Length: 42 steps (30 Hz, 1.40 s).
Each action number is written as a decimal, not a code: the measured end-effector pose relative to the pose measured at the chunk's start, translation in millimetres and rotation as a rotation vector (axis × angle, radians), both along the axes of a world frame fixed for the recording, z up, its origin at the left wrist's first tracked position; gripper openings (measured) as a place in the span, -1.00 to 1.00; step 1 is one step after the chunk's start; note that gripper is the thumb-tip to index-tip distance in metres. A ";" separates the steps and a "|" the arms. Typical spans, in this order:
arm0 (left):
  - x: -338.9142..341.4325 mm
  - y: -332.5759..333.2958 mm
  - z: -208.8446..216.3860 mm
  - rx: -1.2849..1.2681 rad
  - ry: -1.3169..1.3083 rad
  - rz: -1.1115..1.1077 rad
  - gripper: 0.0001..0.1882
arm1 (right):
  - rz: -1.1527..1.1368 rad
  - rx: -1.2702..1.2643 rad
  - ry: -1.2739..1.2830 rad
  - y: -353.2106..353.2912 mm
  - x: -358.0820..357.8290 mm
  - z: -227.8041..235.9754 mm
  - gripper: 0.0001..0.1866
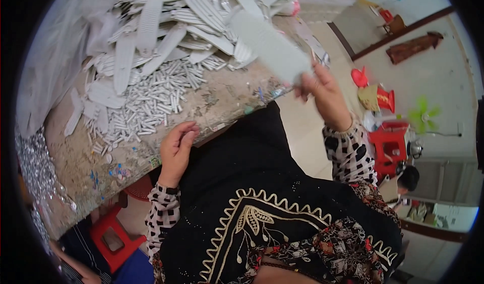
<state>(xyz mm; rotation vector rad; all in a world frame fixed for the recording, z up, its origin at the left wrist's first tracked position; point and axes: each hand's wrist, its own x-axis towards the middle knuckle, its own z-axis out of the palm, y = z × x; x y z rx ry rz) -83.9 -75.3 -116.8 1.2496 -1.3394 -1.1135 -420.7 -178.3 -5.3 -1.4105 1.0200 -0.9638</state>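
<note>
My right hand (325, 95) is raised off the table's front edge. Its fingers and thumb pinch the near end of a long, flat white plastic panel (275, 49), which is smeared by motion and slants up over the pile. My left hand (176, 153) rests by the table edge with its fingers curled in; what they hold, if anything, is hidden. Beyond it lies a heap of small silvery-white cylinders (146, 102). Behind these, long ribbed white plastic pieces (149, 24) are piled up, some partly covered by the raised panel.
The worn table (217, 97) runs diagonally, with clear plastic sheeting (45, 82) at its left. Shiny silver scraps (38, 163) lie at the far left. Red stools (116, 238) stand below left and at right (390, 148). A green fan (423, 115) and another person (407, 179) are at right.
</note>
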 end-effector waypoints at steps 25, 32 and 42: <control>-9.2 3.4 4.1 0.001 -0.003 0.055 -0.78 | -0.675 -0.466 0.979 -13.7 -61.3 -29.0 -0.62; -7.8 2.0 4.9 -0.017 -0.042 0.059 -0.78 | -0.676 -0.764 0.215 -8.3 -34.2 -2.9 -0.74; -3.3 -4.0 1.6 0.004 -0.055 0.006 -0.71 | -0.593 -0.604 0.391 -13.5 -35.0 9.2 -0.73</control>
